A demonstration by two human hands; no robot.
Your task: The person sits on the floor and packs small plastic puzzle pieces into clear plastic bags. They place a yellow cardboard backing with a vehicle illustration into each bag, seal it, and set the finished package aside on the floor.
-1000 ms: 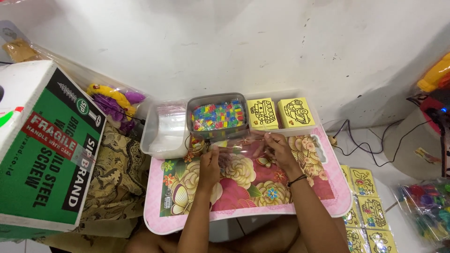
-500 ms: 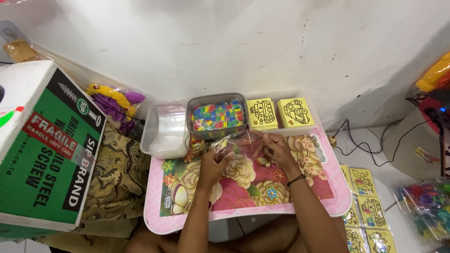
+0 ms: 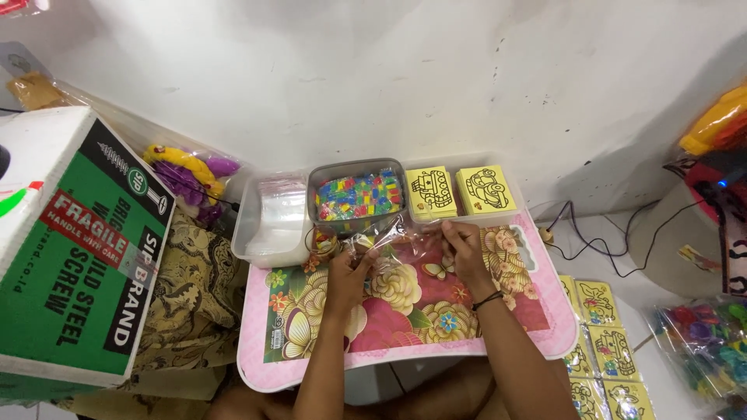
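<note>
I see my left hand (image 3: 348,271) and right hand (image 3: 464,247) both pinching a clear plastic bag (image 3: 405,237), each grip narrow on the film, stretched between them near the far edge of the floral surface (image 3: 405,327). Just beyond it, at that far edge, sits a grey tub of coloured pieces (image 3: 358,194), with a clear tray of bags (image 3: 272,218) at the far left corner and yellow picture cards (image 3: 459,190) toward the far right.

Bead tub (image 3: 356,196) between bag tray (image 3: 268,222) and cards (image 3: 461,190)
</note>
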